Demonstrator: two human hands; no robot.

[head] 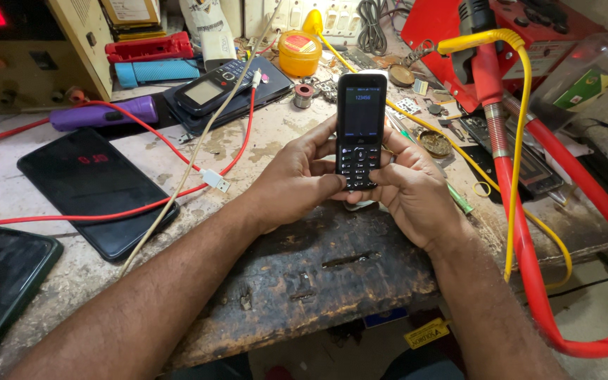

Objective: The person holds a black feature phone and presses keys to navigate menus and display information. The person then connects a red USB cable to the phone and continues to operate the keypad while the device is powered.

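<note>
Both hands, left hand (297, 176) and right hand (409, 190), curl tight around a slim black keypad phone (359, 130), upright above the scarred workbench (304, 274), its screen lit blue, thumbs pressing the keys.

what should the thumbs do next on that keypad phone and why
Probably press another key with the right thumb. Both hands, left hand and right hand, cradle the black keypad phone upright, its screen lit with digits, thumbs resting on the keypad.

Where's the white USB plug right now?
In the head view, the white USB plug lies on the workbench, left of the left hand, beside the red wire.
</note>
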